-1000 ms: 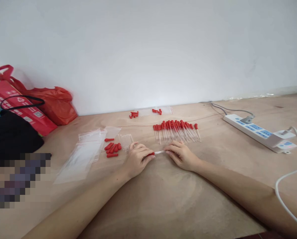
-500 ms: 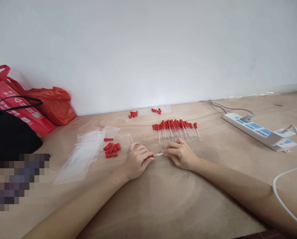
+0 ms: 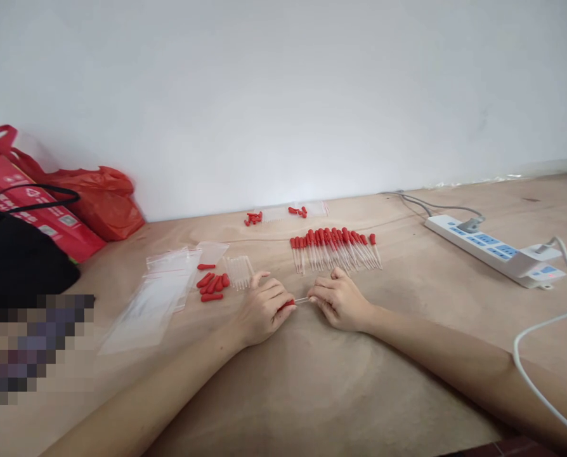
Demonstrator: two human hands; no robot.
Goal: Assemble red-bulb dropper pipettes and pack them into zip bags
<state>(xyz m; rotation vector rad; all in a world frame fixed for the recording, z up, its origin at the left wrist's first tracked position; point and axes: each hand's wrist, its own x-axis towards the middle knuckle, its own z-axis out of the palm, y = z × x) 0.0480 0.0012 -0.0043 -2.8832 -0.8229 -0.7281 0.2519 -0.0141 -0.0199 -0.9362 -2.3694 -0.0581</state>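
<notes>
I find the dropper (image 3: 302,300) held between both hands, low over the tabletop (image 3: 312,387); I cannot tell whether it touches the wood. Its long axis runs crosswise, near level, bulb end to the left, glass pointing right. The left hand (image 3: 266,309) has its grip pinching the red bulb; the right hand (image 3: 339,300) has its grip pinching the glass. Fingers conceal most of the bulb and the tube's right end. Beyond the right hand I note a row of capped droppers (image 3: 328,237), overlapping, hard to count. Loose bulbs (image 3: 212,296) and faint glass tubes (image 3: 238,273) lie near the left hand.
</notes>
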